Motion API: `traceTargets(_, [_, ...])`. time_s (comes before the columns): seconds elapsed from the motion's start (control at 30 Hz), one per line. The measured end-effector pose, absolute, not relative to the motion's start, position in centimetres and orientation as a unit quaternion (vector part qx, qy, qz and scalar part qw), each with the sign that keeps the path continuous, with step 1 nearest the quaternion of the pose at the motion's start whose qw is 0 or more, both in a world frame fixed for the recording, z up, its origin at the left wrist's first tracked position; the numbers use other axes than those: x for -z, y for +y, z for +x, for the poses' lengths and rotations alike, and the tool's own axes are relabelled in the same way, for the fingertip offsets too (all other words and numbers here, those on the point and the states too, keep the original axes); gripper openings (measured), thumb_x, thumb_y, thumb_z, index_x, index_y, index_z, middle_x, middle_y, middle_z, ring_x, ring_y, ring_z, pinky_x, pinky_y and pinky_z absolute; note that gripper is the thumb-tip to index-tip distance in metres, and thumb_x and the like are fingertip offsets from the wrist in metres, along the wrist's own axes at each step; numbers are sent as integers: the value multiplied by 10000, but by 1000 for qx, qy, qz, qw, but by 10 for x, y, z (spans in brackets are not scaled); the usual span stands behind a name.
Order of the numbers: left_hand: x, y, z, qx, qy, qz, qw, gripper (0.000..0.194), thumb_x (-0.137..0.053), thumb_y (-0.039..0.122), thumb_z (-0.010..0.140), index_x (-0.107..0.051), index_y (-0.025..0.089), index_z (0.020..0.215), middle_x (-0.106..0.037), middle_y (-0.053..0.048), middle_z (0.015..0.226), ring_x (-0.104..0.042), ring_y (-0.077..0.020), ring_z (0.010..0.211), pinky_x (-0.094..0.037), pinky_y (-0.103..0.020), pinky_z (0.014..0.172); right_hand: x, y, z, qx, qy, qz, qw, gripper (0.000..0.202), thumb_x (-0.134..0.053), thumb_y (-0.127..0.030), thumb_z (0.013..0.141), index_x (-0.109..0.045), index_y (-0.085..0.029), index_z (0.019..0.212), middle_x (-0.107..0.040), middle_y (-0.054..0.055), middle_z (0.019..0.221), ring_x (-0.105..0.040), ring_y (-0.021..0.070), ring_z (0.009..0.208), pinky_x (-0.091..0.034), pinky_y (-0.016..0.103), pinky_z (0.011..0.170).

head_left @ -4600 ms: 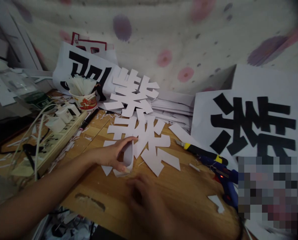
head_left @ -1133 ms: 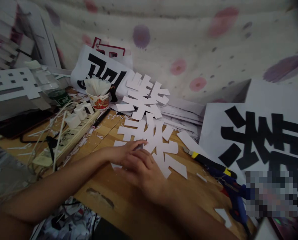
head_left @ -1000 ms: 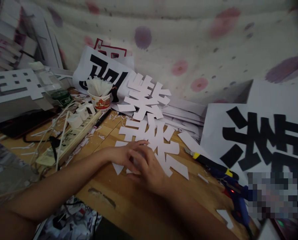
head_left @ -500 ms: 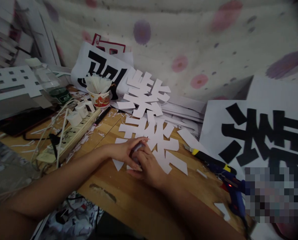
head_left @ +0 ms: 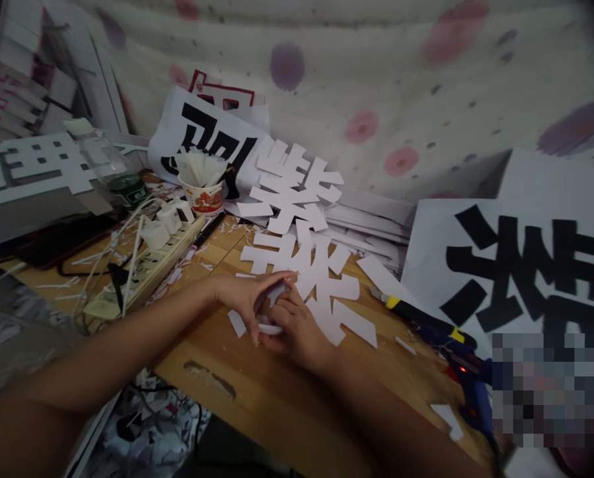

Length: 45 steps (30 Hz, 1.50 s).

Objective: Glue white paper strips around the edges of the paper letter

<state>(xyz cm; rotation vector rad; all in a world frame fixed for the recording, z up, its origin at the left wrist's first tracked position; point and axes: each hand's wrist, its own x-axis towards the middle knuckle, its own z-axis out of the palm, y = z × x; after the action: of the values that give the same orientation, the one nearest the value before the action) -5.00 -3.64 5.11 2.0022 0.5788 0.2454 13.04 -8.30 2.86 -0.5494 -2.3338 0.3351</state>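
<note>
Between my two hands is a small white strip point(head_left: 271, 328), curved, with its edge showing below my fingers. My left hand point(head_left: 249, 299) grips it from the left, thumb and fingers spread around its two sides. On its right side, my right hand point(head_left: 297, 328) has bent fingers pressed against it, some of them inside the curve. Both hands are above the wooden table point(head_left: 257, 398), in front of a white cut-out character point(head_left: 321, 285). A second white cut-out character point(head_left: 289, 189) lies behind that one.
A blue glue gun point(head_left: 473, 385) with a red light and a yellow-black cutter point(head_left: 421, 318) lie at the right, beside a printed sheet point(head_left: 426, 245). At the left are a power strip point(head_left: 142, 279) with cables, a paper cup point(head_left: 204, 199) of sticks and a bottle point(head_left: 122, 182).
My left thumb and fingers have moved farther apart, and more of the white strip's curve shows between my hands. The view has shifted slightly.
</note>
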Motion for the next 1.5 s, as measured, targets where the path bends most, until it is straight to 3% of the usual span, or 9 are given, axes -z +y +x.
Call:
traceTargets(0.2, [-44,-40,-51,-113,240,858,440,1369,-832,484,367,-10,143,1407,-146,-229,1446,-176,-326,1339,-156,-454,1084,-27,-82,130,-131,-896,-202,372,116,-621,-287,728,-533,-213,743,-635,39,783,-551,213,903,-317,465,995])
traceTargets(0.47, [-37,-41,-52,-143,215,889,377,1411,-844,493,292,-47,158,1407,-205,-213,1423,-218,-348,1313,-198,-461,1074,-24,-80,133,-133,-905,-200,352,160,-604,-351,767,-527,-218,722,-637,50,806,-558,214,914,-278,490,1024])
traceTargets(0.8, [-34,-46,-48,-146,242,896,343,1258,-808,439,412,-84,136,1396,-229,-213,1407,-237,-364,1295,-209,-486,1063,-29,-83,133,-128,-908,-199,345,152,-561,-341,796,-537,-200,743,-613,53,767,-547,215,903,-253,474,1049])
traceTargets(0.93, [-32,-47,-48,-154,247,893,344,1273,-815,430,370,-106,158,1392,-210,-204,1421,-209,-389,1301,-200,-502,1062,-30,-82,135,-133,-915,-199,324,263,-542,-459,804,-525,-197,809,-606,66,825,-530,231,950,-236,485,1051])
traceTargets(1.03, [-34,-48,-48,-159,254,888,347,1268,-813,436,386,-95,166,1395,-211,-202,1423,-211,-378,1304,-208,-491,1063,-37,-82,139,-170,-913,-186,320,407,-411,-565,837,-501,-173,902,-587,100,893,-501,241,993,-252,492,1033])
traceTargets(1.17, [-38,-50,-47,-154,255,889,347,1227,-804,434,428,-94,178,1395,-212,-192,1425,-216,-348,1309,-224,-472,1060,-49,-84,145,-232,-902,-191,309,389,-215,-477,912,-462,-177,930,-550,93,878,-495,220,959,-304,485,989])
traceTargets(1.27, [-39,-50,-48,-149,261,887,351,1224,-804,433,436,-85,179,1393,-202,-190,1431,-209,-345,1312,-223,-481,1057,-56,-83,148,-276,-894,-192,296,356,-199,-452,921,-438,-190,915,-535,76,869,-496,205,941,-326,468,975])
traceTargets(1.4, [-39,-50,-49,-142,264,886,355,1233,-808,446,428,-92,174,1394,-215,-185,1427,-211,-350,1311,-211,-483,1063,-57,-83,152,-314,-886,-187,286,302,-231,-392,934,-440,-181,989,-544,77,934,-491,197,998,-260,476,1021])
traceTargets(1.5, [-41,-50,-48,-143,263,888,350,1240,-814,457,407,-113,179,1391,-216,-185,1424,-205,-360,1312,-209,-487,1064,-57,-83,155,-373,-861,-199,281,319,-207,-377,946,-446,-188,1042,-558,74,964,-511,187,985,-363,427,948])
